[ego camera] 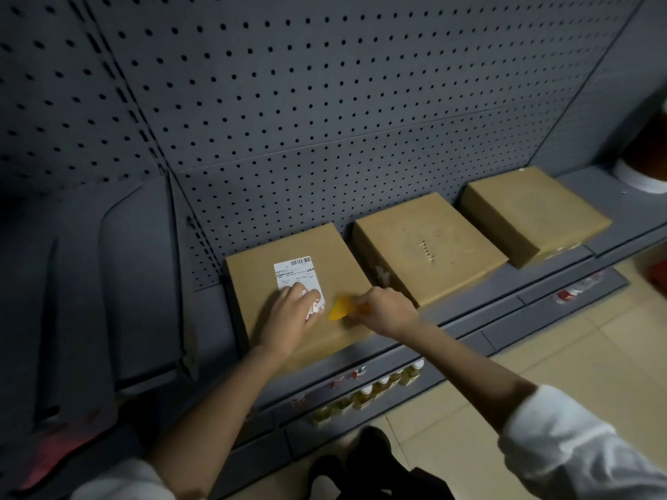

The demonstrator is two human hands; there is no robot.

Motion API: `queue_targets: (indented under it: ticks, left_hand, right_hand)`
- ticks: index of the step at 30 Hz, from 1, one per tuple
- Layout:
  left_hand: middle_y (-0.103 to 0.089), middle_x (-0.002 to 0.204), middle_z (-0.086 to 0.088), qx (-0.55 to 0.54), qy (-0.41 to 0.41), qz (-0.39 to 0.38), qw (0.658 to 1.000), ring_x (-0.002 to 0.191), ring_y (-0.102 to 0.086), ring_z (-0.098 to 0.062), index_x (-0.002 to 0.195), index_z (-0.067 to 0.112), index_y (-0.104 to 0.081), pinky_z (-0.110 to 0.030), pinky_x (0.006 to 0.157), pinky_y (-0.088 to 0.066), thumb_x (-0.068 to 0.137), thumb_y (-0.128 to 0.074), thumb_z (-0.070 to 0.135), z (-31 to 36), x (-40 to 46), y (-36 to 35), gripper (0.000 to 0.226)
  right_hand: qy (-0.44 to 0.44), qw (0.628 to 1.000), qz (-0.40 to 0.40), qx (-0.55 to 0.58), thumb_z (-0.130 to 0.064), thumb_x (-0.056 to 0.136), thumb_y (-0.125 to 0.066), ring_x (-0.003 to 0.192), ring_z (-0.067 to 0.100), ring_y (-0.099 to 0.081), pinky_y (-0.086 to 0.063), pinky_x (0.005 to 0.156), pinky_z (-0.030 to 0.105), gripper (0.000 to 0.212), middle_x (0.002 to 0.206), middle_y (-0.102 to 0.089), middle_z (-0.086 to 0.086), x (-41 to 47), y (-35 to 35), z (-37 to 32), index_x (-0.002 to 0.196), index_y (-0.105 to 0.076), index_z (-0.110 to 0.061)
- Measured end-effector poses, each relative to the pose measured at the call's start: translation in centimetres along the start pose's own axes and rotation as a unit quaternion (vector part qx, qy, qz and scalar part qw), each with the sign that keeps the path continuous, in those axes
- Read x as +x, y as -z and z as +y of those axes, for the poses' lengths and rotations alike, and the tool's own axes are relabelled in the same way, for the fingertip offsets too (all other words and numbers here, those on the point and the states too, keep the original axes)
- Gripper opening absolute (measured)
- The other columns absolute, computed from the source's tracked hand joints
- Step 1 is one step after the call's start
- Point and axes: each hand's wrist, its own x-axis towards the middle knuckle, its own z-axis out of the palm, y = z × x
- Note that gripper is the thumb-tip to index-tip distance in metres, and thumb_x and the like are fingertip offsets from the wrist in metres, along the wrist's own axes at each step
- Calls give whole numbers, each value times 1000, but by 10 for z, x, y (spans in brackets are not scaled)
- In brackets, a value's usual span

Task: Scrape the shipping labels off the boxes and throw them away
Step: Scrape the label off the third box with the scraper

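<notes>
Three brown cardboard boxes lie in a row on a grey shelf. The nearest box (325, 247) carries a white shipping label (296, 274) with a barcode; the label's lower part looks torn. My left hand (288, 315) presses flat on the label's lower edge, fingers spread. My right hand (386, 312) grips a yellow plastic scraper (339, 309), whose blade rests on the box top just right of the label. The middle box (426, 247) shows scuff marks and no label. The far box (534, 211) has a bare top.
A grey pegboard wall (325, 102) rises behind the shelf (469, 315). Bottles (364, 391) stand on a lower shelf under the front edge. A white and red container (646, 167) sits at the far right. Beige floor tiles lie to the right.
</notes>
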Motion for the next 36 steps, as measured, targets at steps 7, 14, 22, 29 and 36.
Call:
queue_targets:
  ticks: [7, 14, 22, 29, 36]
  left_hand:
    - [-63, 85, -10, 219, -101, -79, 967, 78, -64, -25, 87, 13, -65, -33, 64, -53, 70, -75, 26, 13, 15, 15, 23]
    - [-53, 113, -16, 153, 5, -192, 969, 104, -52, -31, 111, 11, -53, -38, 78, -45, 91, -45, 38, 9, 25, 18, 34]
    - [-52, 113, -14, 167, -58, -236, 955, 100, -55, -30, 112, 10, -50, -37, 75, -44, 93, -43, 23, 8, 30, 30, 23]
    - [-60, 111, -11, 67, 30, -185, 980, 94, -57, -28, 100, 11, -51, -35, 75, -46, 93, -46, 25, -1, 31, 26, 17]
    - [-64, 94, -6, -99, 168, -140, 971, 79, -54, -22, 80, 16, -55, -27, 61, -33, 89, -52, 24, -7, 34, 22, 13]
  right_hand:
    - [15, 1000, -16, 14, -42, 90, -56, 102, 24, -64, -54, 84, 38, 29, 109, -67, 4, 0, 7, 5, 111, -66, -26]
    - [19, 999, -43, 6, -42, 89, -56, 105, 26, -62, -52, 88, 40, 34, 110, -67, 5, 6, 19, 18, 120, -64, -29]
    - [33, 997, -68, 10, -39, 87, -59, 99, 27, -63, -53, 83, 38, 28, 104, -69, 7, 17, 30, 19, 103, -70, -19]
    - [19, 995, -94, 24, -28, 84, -63, 78, 18, -58, -49, 72, 31, 18, 84, -69, 3, 29, 32, 22, 92, -73, -16]
    - [18, 992, -113, 52, -22, 83, -61, 94, 17, -68, -54, 89, 34, 20, 91, -75, 0, 30, 33, 22, 99, -73, -23]
